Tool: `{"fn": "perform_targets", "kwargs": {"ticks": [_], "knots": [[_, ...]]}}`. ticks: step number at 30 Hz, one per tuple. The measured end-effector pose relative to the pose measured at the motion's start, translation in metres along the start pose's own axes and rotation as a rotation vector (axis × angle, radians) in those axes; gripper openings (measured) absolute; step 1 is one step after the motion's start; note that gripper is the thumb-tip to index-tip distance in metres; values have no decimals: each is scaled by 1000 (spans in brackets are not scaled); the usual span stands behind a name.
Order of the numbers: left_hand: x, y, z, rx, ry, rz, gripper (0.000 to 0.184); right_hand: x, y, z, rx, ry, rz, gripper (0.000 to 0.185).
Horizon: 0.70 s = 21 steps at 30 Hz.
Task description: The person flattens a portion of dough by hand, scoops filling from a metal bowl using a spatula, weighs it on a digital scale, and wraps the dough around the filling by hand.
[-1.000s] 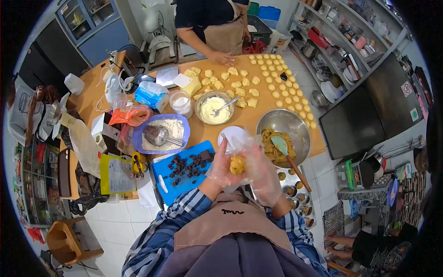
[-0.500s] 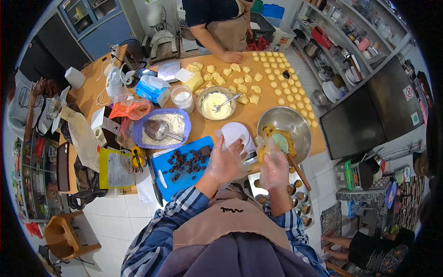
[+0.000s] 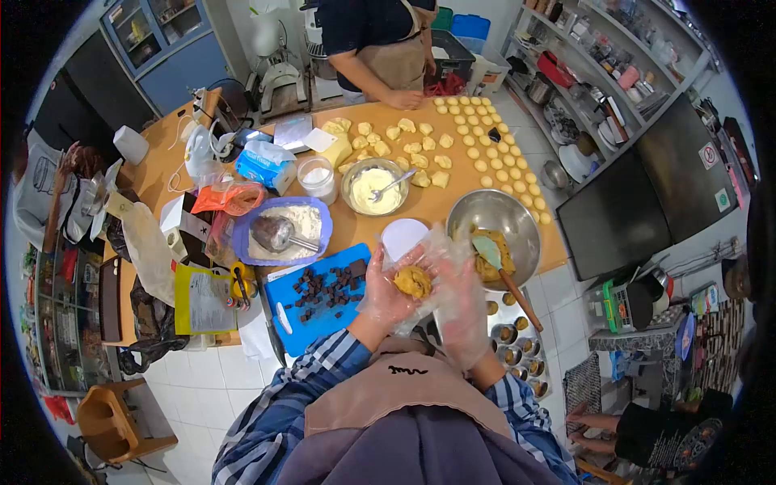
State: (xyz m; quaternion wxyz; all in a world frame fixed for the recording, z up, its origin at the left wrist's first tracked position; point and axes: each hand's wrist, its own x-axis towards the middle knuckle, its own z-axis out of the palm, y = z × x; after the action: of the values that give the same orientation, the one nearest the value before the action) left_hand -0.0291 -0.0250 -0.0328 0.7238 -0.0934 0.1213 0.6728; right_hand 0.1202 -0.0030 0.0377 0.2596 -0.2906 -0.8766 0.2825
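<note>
A lump of yellow-brown dough (image 3: 413,281) lies on the upturned palm of my left hand (image 3: 386,295), which wears a clear plastic glove. My right hand (image 3: 463,311), gloved too and slightly blurred, is held just right of the dough, with its fingers stretched out. Beyond it stands a steel bowl (image 3: 529,234) of the same dough, with a pale green spatula (image 3: 487,250) on a wooden handle resting in it. A blue cutting board (image 3: 295,333) with chopped dark chocolate (image 3: 315,289) is left of my left hand. A round white scale (image 3: 403,237) sits behind my hands.
Small metal molds (image 3: 507,333) stand on a tray at the right. Farther back are a bowl of cream (image 3: 378,183), a purple flour tub (image 3: 325,217), dough pieces (image 3: 415,148) and rows of dough balls (image 3: 503,175). A co-worker's hand (image 3: 404,99) rests on the table's far edge.
The dough lump, earlier in my right hand near the steel bowl, now lies in my left palm. My right hand has moved left, close to my left, and its fingers have opened.
</note>
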Motion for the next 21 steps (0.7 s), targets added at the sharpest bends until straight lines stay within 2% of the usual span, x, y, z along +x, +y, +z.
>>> {"fn": "perform_targets", "kwargs": {"ticks": [1,2,4,6,9,10,13,14,16,19,21], "knots": [[2,-1,-1,-19,58,9,82,5,-9,-3,-132,-104,-14,75],[1,-2,4,-50,5,-14,82,8,-10,8,-229,-66,-100,75],[-7,-3,16,-112,-94,-61,81,10,-20,8,-304,-59,-96,82],[-5,0,0,-97,-123,-37,77,-1,4,5,177,23,-70,79],[-6,-2,5,-81,-87,79,75,-3,-7,3,875,299,185,51],[-6,-2,10,-74,-62,131,75,-3,-2,3,664,253,308,50],[-3,4,5,-77,-2,187,66,-3,-11,4,150,83,289,74],[-3,3,7,-38,-13,210,63,-1,-17,8,-110,39,125,72],[-5,-4,15,42,-34,258,57,2,-19,15,-368,-39,-34,69],[-12,-12,21,337,-79,267,51,0,-8,28,-322,-105,-14,61],[-14,-11,21,316,-96,285,52,0,-13,15,-193,-66,-21,55]]}}
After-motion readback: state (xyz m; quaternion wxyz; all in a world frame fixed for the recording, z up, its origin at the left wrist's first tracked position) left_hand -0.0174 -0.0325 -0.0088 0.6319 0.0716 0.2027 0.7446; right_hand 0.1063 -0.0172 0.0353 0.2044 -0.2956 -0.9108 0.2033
